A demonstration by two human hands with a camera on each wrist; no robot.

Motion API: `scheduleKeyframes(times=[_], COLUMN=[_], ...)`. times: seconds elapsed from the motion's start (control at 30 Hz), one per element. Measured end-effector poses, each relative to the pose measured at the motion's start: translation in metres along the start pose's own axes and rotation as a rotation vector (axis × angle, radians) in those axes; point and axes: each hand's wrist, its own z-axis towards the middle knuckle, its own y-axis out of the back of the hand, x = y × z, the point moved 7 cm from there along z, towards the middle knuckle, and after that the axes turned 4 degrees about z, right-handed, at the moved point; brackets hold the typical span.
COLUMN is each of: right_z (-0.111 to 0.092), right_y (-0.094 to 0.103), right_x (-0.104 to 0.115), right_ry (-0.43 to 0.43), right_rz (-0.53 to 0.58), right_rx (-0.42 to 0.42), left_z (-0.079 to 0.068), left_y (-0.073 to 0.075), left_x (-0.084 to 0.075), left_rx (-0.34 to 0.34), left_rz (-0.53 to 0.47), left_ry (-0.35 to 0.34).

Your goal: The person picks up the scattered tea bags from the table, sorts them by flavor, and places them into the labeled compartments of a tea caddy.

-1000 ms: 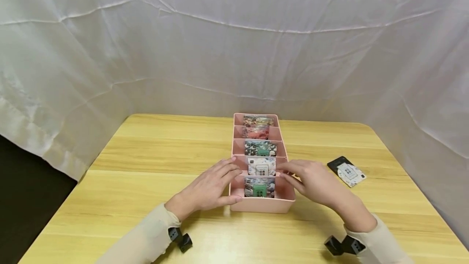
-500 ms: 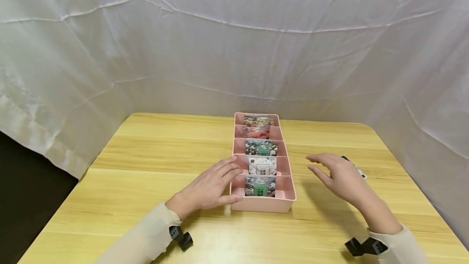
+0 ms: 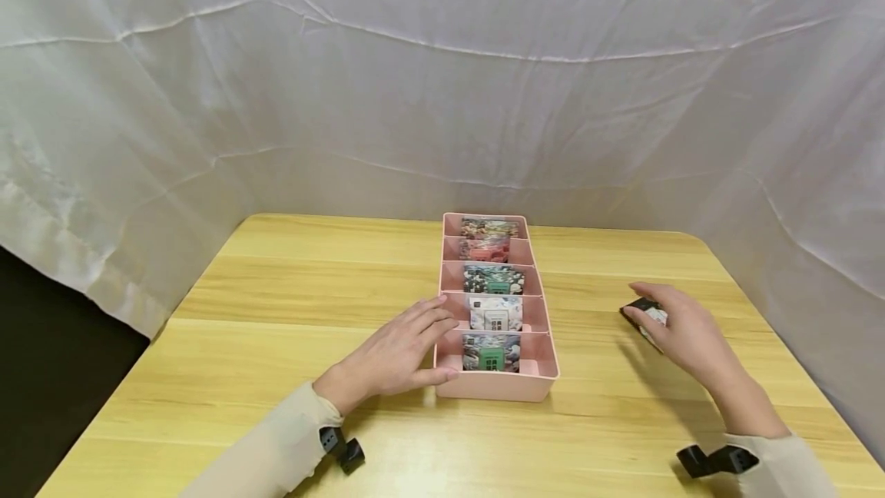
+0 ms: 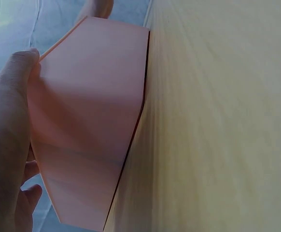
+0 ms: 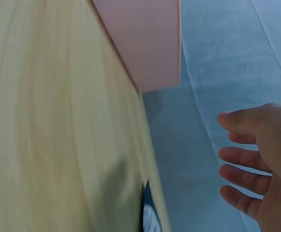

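Observation:
My left hand [image 3: 390,348] rests against the left rim of a pink divided box [image 3: 494,388], fingers spread along it and thumb at the front corner. In the left wrist view that hand [image 4: 10,116] lies along the box's upper edge. Over to the right, my right hand [image 3: 684,333] hovers with relaxed fingers above flat sachets, holding nothing. A black sachet [image 3: 638,306] and part of a white one [image 3: 657,317] show past its thumb; the hand hides the rest. The right wrist view has the hand [image 5: 275,159] raised clear of the table and sachets.
Inside the box, one behind another, stand a green-labelled sachet [image 3: 491,352], a white sachet [image 3: 495,314], a dark green one [image 3: 494,280], a red one [image 3: 484,251] and a floral one [image 3: 489,228]. The wooden table [image 3: 311,275] ends at a pale curtain [image 3: 442,98].
My right hand has left the box's white-sachet compartment and moved right, over the sachets on the table. The left hand and the box have barely moved.

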Motion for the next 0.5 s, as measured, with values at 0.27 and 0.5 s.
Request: scheduleKeyframes(times=[0.27, 0.5], right_z=[-0.007, -0.012], right_y=[-0.002, -0.009], right_x=[-0.039, -0.064], right_ry=[-0.115, -0.176], right_rz=[0.013, -0.022], right_rx=[0.08, 0.136], left_z=[0.0, 0.0], left_y=[-0.001, 0.0], left_x=[0.0, 0.0], left_rx=[0.011, -0.003], left_rz=[0.006, 0.003], left_ry=[0.0, -0.008])
